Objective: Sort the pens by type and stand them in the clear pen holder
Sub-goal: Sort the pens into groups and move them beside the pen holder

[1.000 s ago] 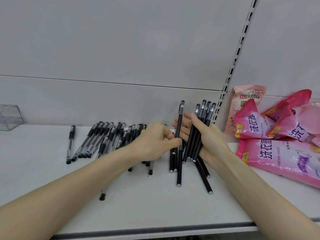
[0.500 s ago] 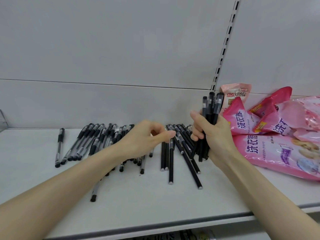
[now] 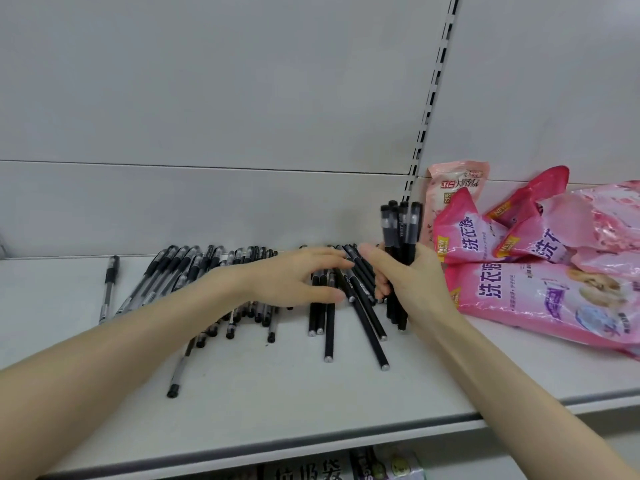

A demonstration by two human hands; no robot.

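The right hand [image 3: 412, 282] is clamped around an upright bundle of matte black capped pens [image 3: 401, 244]. Just left of it, the left hand [image 3: 294, 278] lies spread, fingers apart, over loose black pens [image 3: 363, 306] on the white shelf [image 3: 277, 393]. Behind its wrist lie clear-barrelled pens [image 3: 173, 268].

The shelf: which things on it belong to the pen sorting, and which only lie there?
Belong to the job:
- bundle of black pens, upright in the right hand
- loose black pens under the left hand
- clear-barrel pens lying at the left

Only lying there:
- pink bags
- white shelf
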